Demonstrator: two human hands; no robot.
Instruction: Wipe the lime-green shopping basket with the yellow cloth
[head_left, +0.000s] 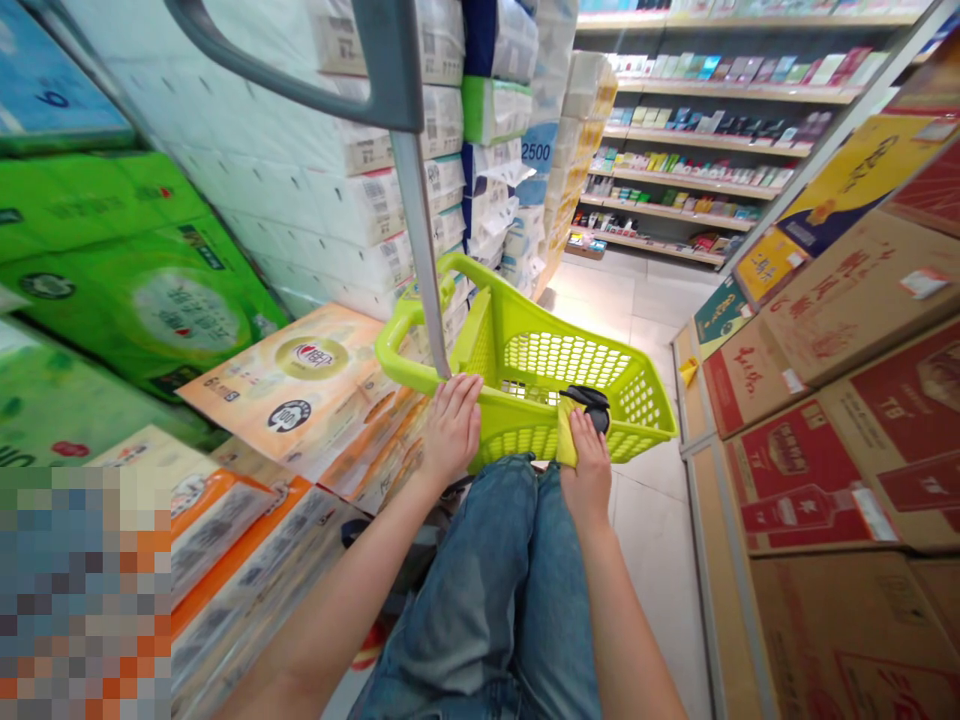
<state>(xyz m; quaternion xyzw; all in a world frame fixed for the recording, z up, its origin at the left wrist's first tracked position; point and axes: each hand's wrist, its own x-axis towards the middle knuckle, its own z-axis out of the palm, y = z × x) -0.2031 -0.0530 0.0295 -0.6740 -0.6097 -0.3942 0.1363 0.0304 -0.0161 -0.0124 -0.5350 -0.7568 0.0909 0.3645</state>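
A lime-green plastic shopping basket (577, 360) stands on the aisle floor in front of my knees, with a grey telescopic pull handle (420, 230) rising from its near rim toward the camera. My left hand (452, 425) rests on the basket's near rim at the foot of the handle pole, fingers curled over the edge. My right hand (586, 470) grips the near rim beside a black clip-like part (592, 405). The basket looks empty inside. My legs in blue jeans (495, 590) are bent below.
Stacked tissue packs, white (352, 200), green (142, 290) and orange (300, 390), line the left side. Red and brown cartons (840, 400) are piled along the right. Shelves of small goods (690, 130) stand at the aisle's far end, beyond pale floor tiles (637, 300).
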